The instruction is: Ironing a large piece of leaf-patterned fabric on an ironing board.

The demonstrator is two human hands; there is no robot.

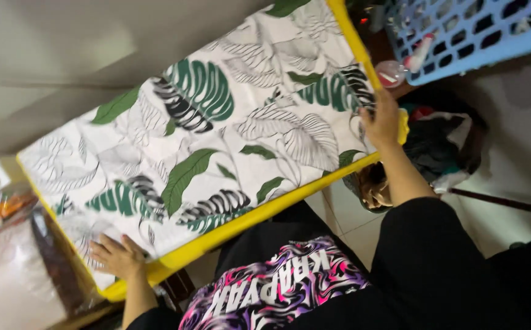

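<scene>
Pale floor tiles show under a board covered with leaf-print cloth with a yellow edge. Nearest, the left hand lies flat with fingers spread on the cloth's near corner. Further, the right hand, arm stretched out, grips the far corner, fingers closed over the edge. Beyond it stands a blue basket.

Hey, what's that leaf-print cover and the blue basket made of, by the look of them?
The leaf-print cover looks like woven cotton-type fabric: matte, faintly wrinkled, with a yellow border. Both the left hand and right hand press flat on it. The blue basket looks like moulded plastic: smooth, rigid, with a regular grid of holes.
</scene>
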